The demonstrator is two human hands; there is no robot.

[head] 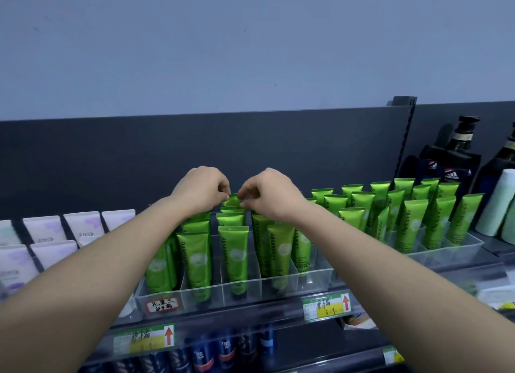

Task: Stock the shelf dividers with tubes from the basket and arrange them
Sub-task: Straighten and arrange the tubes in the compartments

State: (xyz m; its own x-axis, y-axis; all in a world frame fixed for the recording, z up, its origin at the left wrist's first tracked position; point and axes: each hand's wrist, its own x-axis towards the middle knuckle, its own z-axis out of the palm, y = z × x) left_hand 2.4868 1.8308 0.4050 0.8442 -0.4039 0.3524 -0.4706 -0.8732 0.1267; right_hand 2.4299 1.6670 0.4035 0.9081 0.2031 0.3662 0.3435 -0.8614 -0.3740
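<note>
Both hands at the back of the shelf [264, 312]: my left hand [200, 190] and right hand [269, 198] met there, the curled fingertips of each pinching a top corner of one green tube [232, 201]. That tube stood upright at the rear of a middle lane in the clear divider tray [315, 278], behind other green tubes in the same lane. A second tray [471, 246] to the right held more of them. White tubes [44, 229] stood to the left, dark pump bottles [462, 147] at far right, and price tags [327, 305] lined the shelf edge.
</note>
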